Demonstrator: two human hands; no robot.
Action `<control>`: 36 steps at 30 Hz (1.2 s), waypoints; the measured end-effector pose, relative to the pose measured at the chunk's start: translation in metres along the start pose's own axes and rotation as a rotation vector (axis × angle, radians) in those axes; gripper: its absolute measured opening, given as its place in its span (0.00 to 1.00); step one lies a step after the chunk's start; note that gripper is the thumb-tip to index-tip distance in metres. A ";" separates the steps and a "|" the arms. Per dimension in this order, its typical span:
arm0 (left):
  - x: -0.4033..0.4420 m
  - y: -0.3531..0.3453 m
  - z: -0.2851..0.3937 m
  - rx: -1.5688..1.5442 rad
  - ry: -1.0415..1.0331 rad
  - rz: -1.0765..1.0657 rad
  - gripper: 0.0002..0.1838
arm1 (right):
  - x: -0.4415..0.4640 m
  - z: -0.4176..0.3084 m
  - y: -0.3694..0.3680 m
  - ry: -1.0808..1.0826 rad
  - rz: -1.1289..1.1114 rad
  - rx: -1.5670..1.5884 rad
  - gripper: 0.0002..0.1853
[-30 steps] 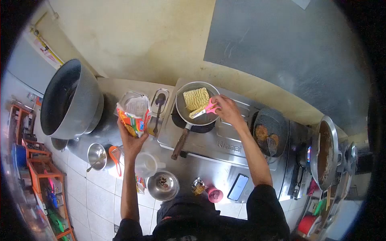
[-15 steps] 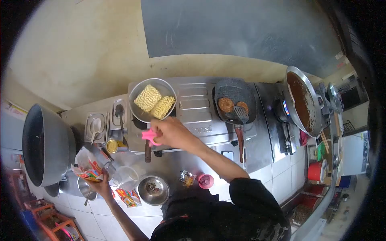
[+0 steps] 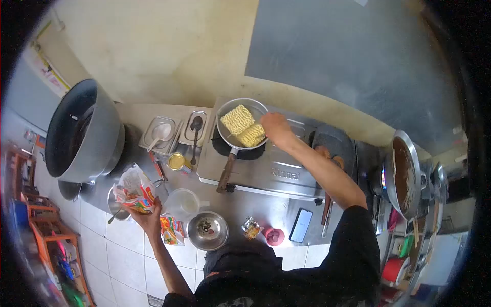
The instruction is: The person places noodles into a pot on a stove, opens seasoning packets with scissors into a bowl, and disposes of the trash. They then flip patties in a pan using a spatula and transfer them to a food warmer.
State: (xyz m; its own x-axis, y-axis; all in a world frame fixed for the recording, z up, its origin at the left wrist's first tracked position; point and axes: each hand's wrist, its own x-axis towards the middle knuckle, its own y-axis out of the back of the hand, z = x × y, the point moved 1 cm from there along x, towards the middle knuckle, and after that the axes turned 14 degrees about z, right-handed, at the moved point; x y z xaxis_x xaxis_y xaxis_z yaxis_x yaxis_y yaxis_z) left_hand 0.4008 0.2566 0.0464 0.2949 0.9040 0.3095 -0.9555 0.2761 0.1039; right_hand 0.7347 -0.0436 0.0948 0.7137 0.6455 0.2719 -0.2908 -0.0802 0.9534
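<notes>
Noodles [image 3: 237,119] lie in the pan [image 3: 228,140] on the stove [image 3: 261,171], and I work from the head view alone. I see two blocks, one far and left, the other near and right. The near-right block's long axis runs from near left to far right, its right end toward the fingers of the right hand [image 3: 276,128]. That hand is much the nearer: it is just right of the noodles, at the pan's right rim. With its back to me and blurred, I cannot tell whether it touches the rim, nor whether its fingers are wide, narrow or holding something.

Well apart, near and left, I see the left hand [image 3: 147,218] with its fingers closed round a packet [image 3: 135,189]. A second packet [image 3: 172,231] lies just right of that hand, beside the jug [image 3: 184,203]. The handle [image 3: 226,174] points near and slightly left, between the hands.
</notes>
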 end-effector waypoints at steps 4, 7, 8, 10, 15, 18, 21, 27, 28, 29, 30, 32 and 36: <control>-0.001 0.017 0.002 -0.011 0.090 0.050 0.53 | 0.020 -0.020 -0.027 0.014 -0.156 -0.174 0.05; 0.001 0.044 -0.012 -0.012 0.013 0.069 0.55 | 0.045 -0.016 0.003 -0.036 -0.209 -0.098 0.06; 0.001 0.055 -0.013 0.003 0.014 0.091 0.54 | 0.053 -0.020 0.017 -0.020 -0.210 -0.100 0.06; 0.000 0.064 -0.012 0.036 0.059 0.099 0.54 | 0.062 -0.022 0.032 -0.038 -0.029 -0.131 0.07; -0.003 0.076 -0.014 0.047 -0.021 0.133 0.53 | 0.050 -0.015 -0.029 -0.061 -0.024 -0.148 0.07; -0.005 0.077 -0.004 0.032 0.026 0.141 0.53 | 0.037 -0.004 -0.026 -0.072 -0.070 -0.030 0.07; -0.008 0.081 -0.012 -0.012 0.076 0.132 0.53 | 0.031 -0.001 -0.013 -0.134 -0.066 0.034 0.08; -0.013 0.064 -0.004 -0.065 0.039 0.031 0.52 | 0.040 -0.005 -0.028 -0.177 0.185 0.060 0.08; -0.015 0.059 0.007 -0.067 0.108 0.053 0.51 | 0.046 -0.009 -0.031 -0.178 0.195 0.053 0.07; -0.017 0.056 0.010 -0.068 0.101 0.054 0.51 | 0.050 -0.013 -0.033 -0.180 0.201 0.056 0.07; -0.017 0.055 0.013 -0.044 0.110 0.057 0.51 | 0.055 -0.021 -0.032 -0.166 0.177 0.048 0.06; -0.018 0.056 0.012 -0.033 0.112 0.068 0.51 | 0.065 -0.027 -0.033 -0.148 0.159 0.047 0.06; -0.020 0.063 0.001 -0.012 0.063 0.086 0.52 | 0.094 -0.025 -0.046 -0.134 0.097 -0.045 0.06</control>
State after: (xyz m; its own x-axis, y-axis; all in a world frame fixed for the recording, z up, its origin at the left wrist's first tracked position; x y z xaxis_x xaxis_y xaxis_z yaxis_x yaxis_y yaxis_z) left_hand 0.3348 0.2554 0.0480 0.2111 0.9431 0.2570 -0.9774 0.2003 0.0679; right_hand 0.7989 0.0398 0.0732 0.7586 0.5295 0.3798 -0.3882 -0.1009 0.9160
